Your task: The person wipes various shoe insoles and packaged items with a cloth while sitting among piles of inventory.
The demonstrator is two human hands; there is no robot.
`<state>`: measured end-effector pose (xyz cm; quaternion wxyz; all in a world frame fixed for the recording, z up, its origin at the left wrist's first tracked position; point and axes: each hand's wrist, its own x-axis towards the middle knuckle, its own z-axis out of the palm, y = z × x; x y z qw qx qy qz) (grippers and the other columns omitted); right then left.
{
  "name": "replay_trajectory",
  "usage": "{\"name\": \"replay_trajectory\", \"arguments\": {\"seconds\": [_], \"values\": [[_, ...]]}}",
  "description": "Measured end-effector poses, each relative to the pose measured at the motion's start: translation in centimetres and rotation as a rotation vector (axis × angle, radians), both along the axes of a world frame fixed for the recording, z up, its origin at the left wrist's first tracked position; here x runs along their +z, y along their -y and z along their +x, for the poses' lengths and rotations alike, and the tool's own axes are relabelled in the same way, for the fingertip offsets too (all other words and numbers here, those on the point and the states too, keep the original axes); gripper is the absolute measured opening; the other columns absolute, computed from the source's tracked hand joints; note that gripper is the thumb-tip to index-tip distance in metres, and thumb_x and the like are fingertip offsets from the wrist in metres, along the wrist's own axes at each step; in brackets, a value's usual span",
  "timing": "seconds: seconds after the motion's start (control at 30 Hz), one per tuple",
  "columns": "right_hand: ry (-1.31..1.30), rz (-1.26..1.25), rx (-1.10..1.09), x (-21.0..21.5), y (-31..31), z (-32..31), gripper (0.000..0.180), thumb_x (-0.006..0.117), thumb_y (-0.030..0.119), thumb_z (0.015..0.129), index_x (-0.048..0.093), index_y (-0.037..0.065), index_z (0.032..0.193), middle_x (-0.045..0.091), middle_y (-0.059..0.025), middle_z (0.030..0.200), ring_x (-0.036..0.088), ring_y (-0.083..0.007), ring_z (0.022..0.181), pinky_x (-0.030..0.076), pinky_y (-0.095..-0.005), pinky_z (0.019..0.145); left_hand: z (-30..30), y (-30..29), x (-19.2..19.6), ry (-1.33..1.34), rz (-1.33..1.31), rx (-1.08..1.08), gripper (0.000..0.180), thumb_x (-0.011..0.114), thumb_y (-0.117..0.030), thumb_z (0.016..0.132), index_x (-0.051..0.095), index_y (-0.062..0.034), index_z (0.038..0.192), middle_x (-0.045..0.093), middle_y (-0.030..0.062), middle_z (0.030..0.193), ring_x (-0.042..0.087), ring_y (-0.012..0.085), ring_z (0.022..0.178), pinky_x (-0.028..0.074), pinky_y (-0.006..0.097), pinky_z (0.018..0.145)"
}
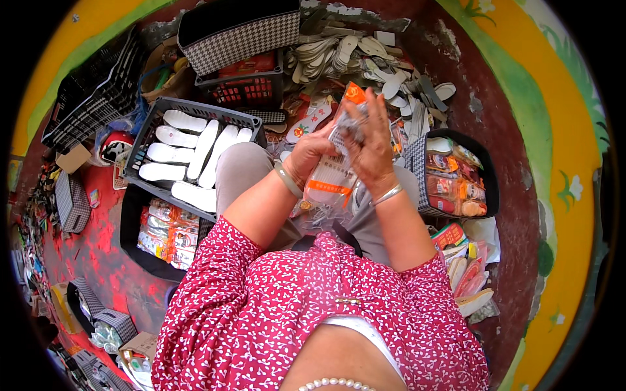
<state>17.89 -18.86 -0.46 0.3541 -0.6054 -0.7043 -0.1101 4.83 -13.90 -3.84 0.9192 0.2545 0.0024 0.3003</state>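
So from my end of the feed, starting far left: there's a tall black plastic lattice crate leaning at an angle, then a stretch of scuffed red floor running down that side. Next is a black fabric bin holding clear packets with orange, red and white printed labels, too small for me to read. Its rim sits right up against a grey plastic crate with flat white insoles in it, and that crate's right edge is tight to the person's left knee, so there's barely any elbow room there. Behind it, a black-and-white houndstooth bin sits up high.

Middle is where it's at: the left hand has its fingers grasping the left edge of a long clear plastic packet, held up between the knees. Pale insole shape inside, shiny film, orange top, plus an orange band low down with a line of pale print. The right hand is against its upper right, fingers pointing up and a bit blurred; can't tell if they're pinching.

Just past the right knee there's a houndstooth-sided bin with a black rim, full of orange-labelled packets. Then a dark-red strip separates that from the yellow-and-green painted wall.
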Motion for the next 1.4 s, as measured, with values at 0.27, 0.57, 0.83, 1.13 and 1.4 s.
{"name": "replay_trajectory", "arguments": {"seconds": [0.27, 0.57, 0.83, 1.13, 1.4], "values": [[-1.561, -0.332, 0.443, 0.3, -1.1, 2.4, 0.041, 0.059, 0.022, 0.087, 0.05, 0.006, 0.124, 0.059, -0.0005, 0.104, 0.054, -0.0083, 0.091, 0.043, -0.0202, 0.082, 0.0, -0.5, -0.3, 0.077, 0.03, -0.045, 0.085, 0.044, 0.002, 0.06, 0.021, -0.0062, 0.141, 0.041, 0.015, 0.132, 0.046, 0.0298, 0.118, 0.038, 0.039, 0.098], [-2.168, -0.148, 0.58, 0.2, 1.5, 5.4, 0.053, 0.035, 0.051, 0.092, 0.044, 0.012, 0.127, 0.047, -0.0229, 0.126, 0.046, -0.0362, 0.115, 0.036, -0.0521, 0.097, -1.0, -0.7, 2.2, 0.167, -0.076, 0.073, 0.084, 0.044, 0.0, 0.058, 0.025, -0.0107, 0.139, 0.04, 0.0195, 0.132, 0.046, 0.0374, 0.116, 0.038, 0.054, 0.096], [-2.13, -0.131, 0.729, 1.0, 1.6, 5.0, 0.039, 0.065, 0.029, 0.078, 0.059, 0.009, 0.11, 0.046, -0.0213, 0.129, 0.049, -0.0309, 0.113, 0.036, -0.0455, 0.099, 0.0, 0.2, 2.0, 0.047, 0.0, -0.096, 0.084, 0.047, -0.003, 0.059, 0.024, -0.0086, 0.139, 0.04, 0.0185, 0.132, 0.045, 0.0351, 0.118, 0.039, 0.046, 0.097], [-2.121, -0.088, 0.651, -0.5, 1.2, 5.3, 0.026, 0.067, 0.006, 0.07, 0.064, 0.004, 0.096, 0.053, -0.0159, 0.123, 0.053, -0.0258, 0.108, 0.039, -0.0416, 0.098, 0.8, -0.7, 1.1, 0.085, 0.08, -0.17, 0.081, 0.046, -0.002, 0.059, 0.027, -0.0063, 0.137, 0.042, 0.0184, 0.13, 0.047, 0.0346, 0.116, 0.042, 0.045, 0.094], [-1.954, -0.123, 0.26, -3.5, 0.6, 6.1, 0.027, 0.06, -0.011, 0.07, 0.059, 0.005, 0.092, 0.062, -0.0071, 0.088, 0.06, -0.0193, 0.083, 0.048, -0.0311, 0.081, 1.4, -0.7, -0.7, -0.15, 0.057, -0.082, 0.075, 0.045, 0.002, 0.065, 0.028, -0.0039, 0.138, 0.044, 0.016, 0.13, 0.049, 0.0304, 0.114, 0.043, 0.044, 0.092]]}}
